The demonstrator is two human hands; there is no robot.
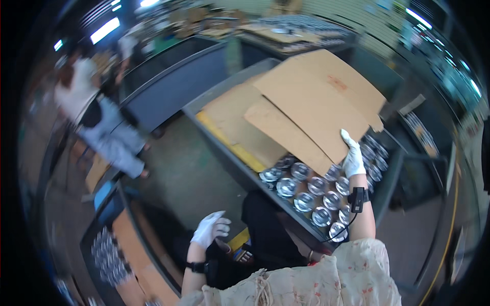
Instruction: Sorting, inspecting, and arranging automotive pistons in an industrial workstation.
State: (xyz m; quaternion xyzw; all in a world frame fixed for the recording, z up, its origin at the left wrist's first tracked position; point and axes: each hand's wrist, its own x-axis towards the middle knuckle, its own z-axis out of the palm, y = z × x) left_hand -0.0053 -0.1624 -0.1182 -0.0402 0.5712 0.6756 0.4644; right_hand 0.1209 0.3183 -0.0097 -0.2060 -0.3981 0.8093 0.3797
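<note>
My right hand (353, 157), in a white glove, grips the near edge of a large brown cardboard sheet (319, 97). The sheet lies tilted over a grey metal bin (229, 153), with a second cardboard piece (280, 127) partly under it. Rows of shiny, round metal parts (304, 202) stand in the bin's near end, just below my right hand; the sheet hides whatever lies beneath it. Lower down, outside the bin, my left hand (210, 229) is also gloved in white. Its fingers are loosely bent and apart, holding nothing.
At lower left stands another bin with metal parts (108, 257) and cardboard (133, 239). A person (102, 112) is at the left, beside a long grey bin (173, 81). More parts lie on a far stack (301, 25). Dark bins (418, 178) stand at right.
</note>
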